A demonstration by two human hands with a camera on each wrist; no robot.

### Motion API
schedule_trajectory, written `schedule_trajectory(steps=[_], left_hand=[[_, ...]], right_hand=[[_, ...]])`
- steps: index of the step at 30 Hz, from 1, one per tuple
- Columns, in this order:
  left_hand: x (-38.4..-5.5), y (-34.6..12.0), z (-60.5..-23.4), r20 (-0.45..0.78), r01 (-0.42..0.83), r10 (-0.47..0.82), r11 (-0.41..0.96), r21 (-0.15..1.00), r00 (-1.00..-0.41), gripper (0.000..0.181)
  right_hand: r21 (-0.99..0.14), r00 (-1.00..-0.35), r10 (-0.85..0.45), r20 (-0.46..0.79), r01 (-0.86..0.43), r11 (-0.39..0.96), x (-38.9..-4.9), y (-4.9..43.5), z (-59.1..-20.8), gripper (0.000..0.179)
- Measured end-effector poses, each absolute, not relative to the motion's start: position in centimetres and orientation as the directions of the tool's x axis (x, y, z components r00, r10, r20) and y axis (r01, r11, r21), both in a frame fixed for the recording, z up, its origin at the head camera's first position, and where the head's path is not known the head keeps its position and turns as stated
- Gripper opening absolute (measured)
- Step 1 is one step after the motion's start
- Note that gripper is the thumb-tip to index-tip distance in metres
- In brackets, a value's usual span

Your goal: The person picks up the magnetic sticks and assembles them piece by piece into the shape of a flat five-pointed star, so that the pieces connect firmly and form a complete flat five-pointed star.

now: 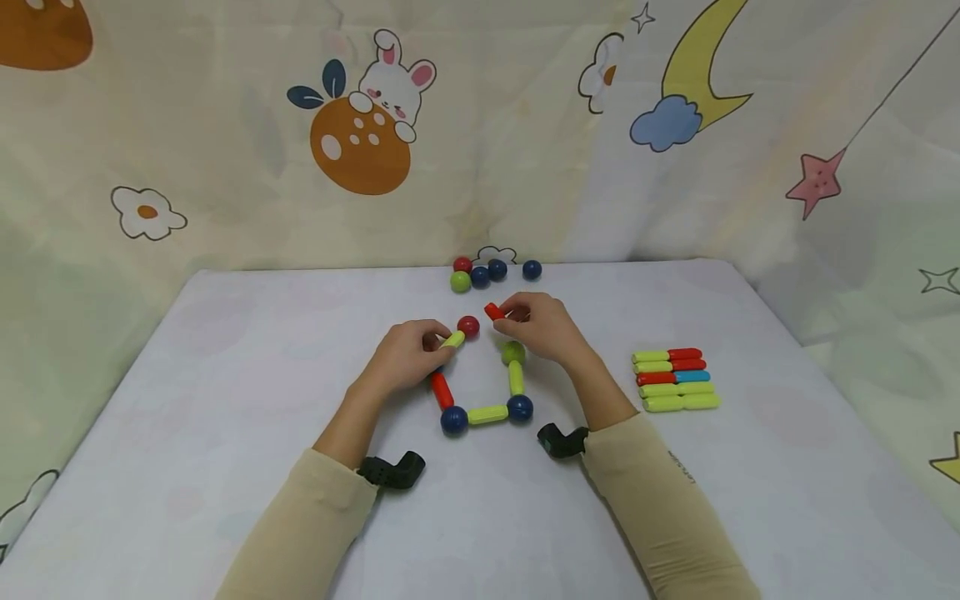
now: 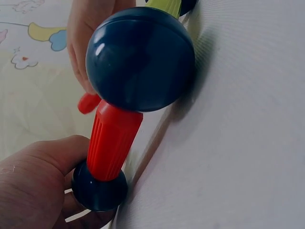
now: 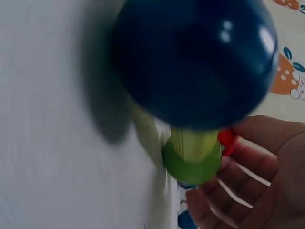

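Magnetic-style rods and balls form a linked outline on the white table. My left hand (image 1: 408, 357) pinches a yellow-green rod (image 1: 453, 339) at the upper left of it, with a red ball (image 1: 468, 326) at the rod's far end. Beside that hand's fingers, a dark blue ball (image 2: 99, 188) joins a red rod (image 2: 114, 140), which leads to another blue ball (image 1: 453, 421). Between thumb and fingers, my right hand (image 1: 542, 325) holds a short red rod (image 1: 494, 312), raised right of the red ball. Under this hand sits a green ball (image 1: 513, 352) on a yellow-green rod (image 1: 516, 379).
The outline's near side is a yellow-green rod (image 1: 487, 415) reaching a blue ball (image 1: 520, 408). Several loose balls (image 1: 480, 277) lie at the table's back edge. To the right, rods in yellow-green, red and blue (image 1: 675, 379) lie in stacked rows. A patterned cloth (image 1: 510, 167) hangs behind.
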State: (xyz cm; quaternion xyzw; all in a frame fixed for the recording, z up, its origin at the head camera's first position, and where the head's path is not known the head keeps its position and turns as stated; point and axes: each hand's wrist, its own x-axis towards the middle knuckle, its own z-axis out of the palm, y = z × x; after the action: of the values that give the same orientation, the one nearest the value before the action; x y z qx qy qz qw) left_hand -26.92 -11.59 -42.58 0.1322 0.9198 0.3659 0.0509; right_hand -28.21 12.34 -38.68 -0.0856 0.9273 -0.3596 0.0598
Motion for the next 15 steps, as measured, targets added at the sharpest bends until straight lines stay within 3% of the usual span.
schedule_trajectory(steps=[15], left_hand=[[-26.9, -11.6, -42.6, 0.017, 0.214, 0.281, 0.69, 0.691, -0.96, 0.031]], right_hand=[[-0.59, -0.962, -0.251, -0.108, -0.141, 0.795, -28.4, 11.6, -40.0, 0.026]])
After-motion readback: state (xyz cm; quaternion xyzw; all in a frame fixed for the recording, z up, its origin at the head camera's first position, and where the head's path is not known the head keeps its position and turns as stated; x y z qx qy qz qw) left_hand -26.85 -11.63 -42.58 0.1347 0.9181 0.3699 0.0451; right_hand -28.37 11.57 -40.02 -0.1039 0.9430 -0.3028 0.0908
